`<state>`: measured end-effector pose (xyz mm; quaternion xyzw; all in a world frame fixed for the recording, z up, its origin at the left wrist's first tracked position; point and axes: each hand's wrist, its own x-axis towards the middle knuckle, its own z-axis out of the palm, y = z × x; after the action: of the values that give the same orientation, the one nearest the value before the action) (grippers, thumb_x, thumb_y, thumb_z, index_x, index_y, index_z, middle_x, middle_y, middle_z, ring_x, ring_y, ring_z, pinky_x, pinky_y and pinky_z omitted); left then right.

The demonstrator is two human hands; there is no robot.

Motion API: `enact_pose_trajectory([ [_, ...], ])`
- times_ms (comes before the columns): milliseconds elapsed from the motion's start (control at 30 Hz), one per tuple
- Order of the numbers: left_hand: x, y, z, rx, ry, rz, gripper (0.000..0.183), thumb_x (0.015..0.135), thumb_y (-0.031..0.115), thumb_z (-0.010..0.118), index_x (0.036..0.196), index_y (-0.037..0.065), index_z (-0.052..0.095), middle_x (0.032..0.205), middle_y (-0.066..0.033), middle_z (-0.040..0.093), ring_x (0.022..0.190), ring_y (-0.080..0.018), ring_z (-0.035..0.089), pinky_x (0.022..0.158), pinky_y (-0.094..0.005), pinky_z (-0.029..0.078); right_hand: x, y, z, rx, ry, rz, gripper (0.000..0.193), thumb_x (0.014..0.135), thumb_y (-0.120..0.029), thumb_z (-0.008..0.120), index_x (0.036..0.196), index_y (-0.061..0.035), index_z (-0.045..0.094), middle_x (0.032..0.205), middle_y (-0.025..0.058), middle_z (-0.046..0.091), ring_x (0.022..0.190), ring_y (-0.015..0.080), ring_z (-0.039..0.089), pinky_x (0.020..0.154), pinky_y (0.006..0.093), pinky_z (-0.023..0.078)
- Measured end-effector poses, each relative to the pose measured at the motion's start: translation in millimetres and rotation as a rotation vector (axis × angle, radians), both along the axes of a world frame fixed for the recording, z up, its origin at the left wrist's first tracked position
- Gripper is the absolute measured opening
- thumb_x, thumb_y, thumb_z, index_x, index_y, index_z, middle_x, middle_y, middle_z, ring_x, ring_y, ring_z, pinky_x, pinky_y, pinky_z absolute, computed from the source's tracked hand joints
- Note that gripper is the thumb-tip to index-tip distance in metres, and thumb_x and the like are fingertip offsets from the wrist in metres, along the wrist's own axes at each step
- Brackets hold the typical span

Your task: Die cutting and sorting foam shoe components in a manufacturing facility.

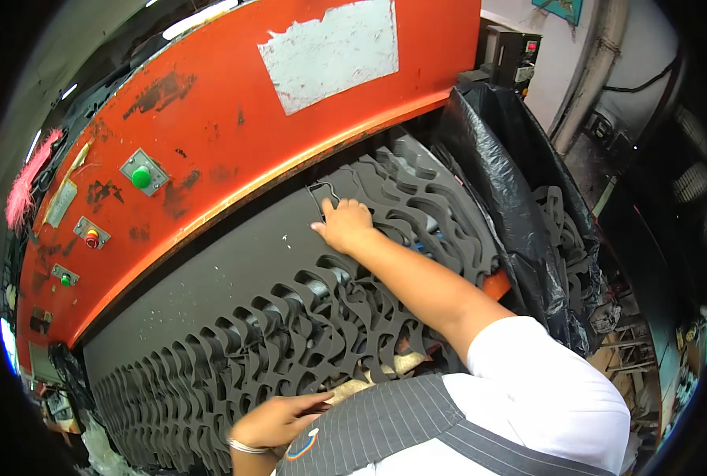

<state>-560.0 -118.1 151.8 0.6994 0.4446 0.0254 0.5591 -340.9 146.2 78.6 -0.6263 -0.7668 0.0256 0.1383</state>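
Observation:
A dark grey foam sheet (234,246) lies under the red machine, its near part cut into wavy, hole-filled webbing (282,349). My right hand (347,228) reaches across to the solid part of the sheet. Its fingers bend down around a thin, wavy-edged metal cutting die (322,189), whose far end shows beyond them; the rest is hidden beneath the hand. Close to my body, my left hand (278,422) has its fingers stretched out beside the near edge of the cut foam and holds nothing that I can see.
The red machine beam (210,143) with green buttons (141,177) and a red knob (91,239) spans the far side, low over the sheet. At right stands a black plastic bag (504,182) with foam scraps (559,230). A pale yellowish piece (353,389) lies below the webbing.

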Motion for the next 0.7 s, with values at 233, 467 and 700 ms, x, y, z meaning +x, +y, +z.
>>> enact_pose_trajectory([
  [233,-7.1,114.2,5.0,0.126,-0.541,0.423,0.035,0.091,0.021,0.061,0.117,-0.002,0.058,0.097,-0.0099,0.067,0.086,-0.0146,0.063,0.079,-0.0267,0.05,23.7,30.7,-13.4,-0.012,0.593,0.073,0.039,0.094,-0.035,0.049,0.11,0.0002,0.051,0.091,0.0222,0.065,0.082,0.0317,0.066,0.074,0.043,0.052],
  [467,87.9,226.7,-36.9,0.122,-0.745,0.657,0.059,0.094,0.033,0.057,0.137,-0.003,0.038,0.134,-0.018,0.046,0.12,-0.0245,0.048,0.099,-0.0345,0.039,67.3,11.6,-16.3,0.315,1.356,0.176,0.034,0.1,-0.021,0.041,0.12,0.0042,0.051,0.096,0.0123,0.066,0.081,0.0216,0.063,0.078,0.0294,0.048],
  [700,136.9,214.8,-25.9,-0.015,-1.135,0.497,0.052,0.093,0.032,0.059,0.129,0.0,0.043,0.121,-0.011,0.055,0.109,-0.0217,0.054,0.094,-0.0343,0.043,67.4,-96.8,10.8,0.543,0.756,0.361,0.036,0.091,-0.014,0.057,0.122,0.0045,0.051,0.106,0.0213,0.061,0.101,0.0332,0.058,0.086,0.037,0.046],
])
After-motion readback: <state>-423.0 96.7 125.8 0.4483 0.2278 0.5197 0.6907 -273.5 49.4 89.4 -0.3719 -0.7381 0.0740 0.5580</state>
